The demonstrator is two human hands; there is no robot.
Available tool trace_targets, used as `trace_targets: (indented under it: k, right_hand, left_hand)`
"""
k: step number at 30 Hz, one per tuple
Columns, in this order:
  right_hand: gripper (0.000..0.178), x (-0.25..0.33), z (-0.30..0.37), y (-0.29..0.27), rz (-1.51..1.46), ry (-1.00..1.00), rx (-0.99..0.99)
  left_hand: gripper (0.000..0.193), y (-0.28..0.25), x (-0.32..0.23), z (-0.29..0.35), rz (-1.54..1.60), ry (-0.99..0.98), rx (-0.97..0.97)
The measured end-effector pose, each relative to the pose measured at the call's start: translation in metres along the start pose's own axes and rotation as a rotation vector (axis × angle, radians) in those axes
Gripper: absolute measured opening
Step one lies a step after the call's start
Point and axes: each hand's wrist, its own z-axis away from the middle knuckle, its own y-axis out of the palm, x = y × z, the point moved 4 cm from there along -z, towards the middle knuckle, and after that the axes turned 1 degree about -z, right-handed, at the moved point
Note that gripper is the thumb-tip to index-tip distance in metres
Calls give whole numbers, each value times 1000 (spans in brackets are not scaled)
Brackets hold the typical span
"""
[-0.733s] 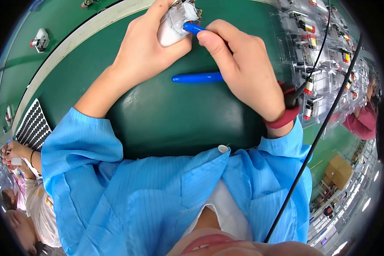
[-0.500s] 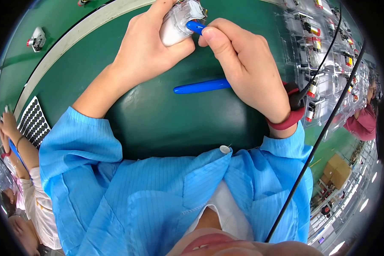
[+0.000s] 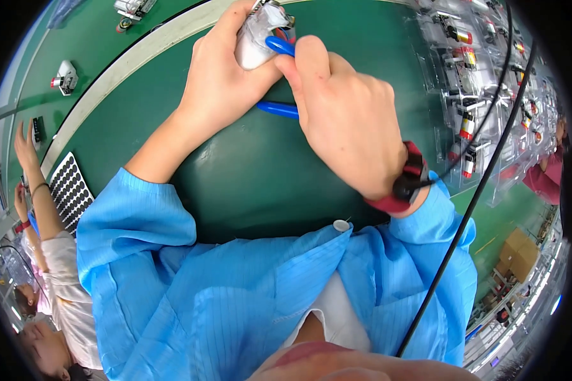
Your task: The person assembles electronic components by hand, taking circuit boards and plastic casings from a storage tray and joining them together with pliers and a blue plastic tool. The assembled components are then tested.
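A green bench (image 3: 235, 184) fills the middle of the frame, clear trays (image 3: 433, 73) along its right side and a dotted sheet (image 3: 72, 192) at left; beyond a pale strip (image 3: 124, 71), a white device (image 3: 66, 78) rests at upper left.

Bright, mostly even light leaves a soft pale sheen on the green counter (image 3: 248, 178), which darkens toward the blue jacket (image 3: 222, 305). Small glints dot the clear plastic trays (image 3: 435, 70). The left hand (image 3: 222, 76) and right hand (image 3: 353, 120) look fairly sharp. Fisheye distortion bows the pale strip (image 3: 127, 63) into an arc; black vignetting fills the corners, and detail smears near the right rim.
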Motion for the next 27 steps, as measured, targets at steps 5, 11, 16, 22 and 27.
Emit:
trace_targets:
  k: [5,11,16,22,27]
  right_hand:
    - [29,-27,-13,-1,-606,18,145]
    - [36,-33,-19,-3,-621,27,122]
    - [32,-30,-18,-4,-535,-5,154]
    - [32,-15,-6,-12,-29,-122,-61]
    - [33,-28,-12,-7,-182,-120,13]
  left_hand:
    - [46,1,7,0,26,36,-45]
    - [49,0,4,1,33,1,-16]
    - [49,0,3,0,35,14,6]
    - [41,3,-23,-6,-168,-10,79]
    - [47,1,-14,-7,-118,-141,84]
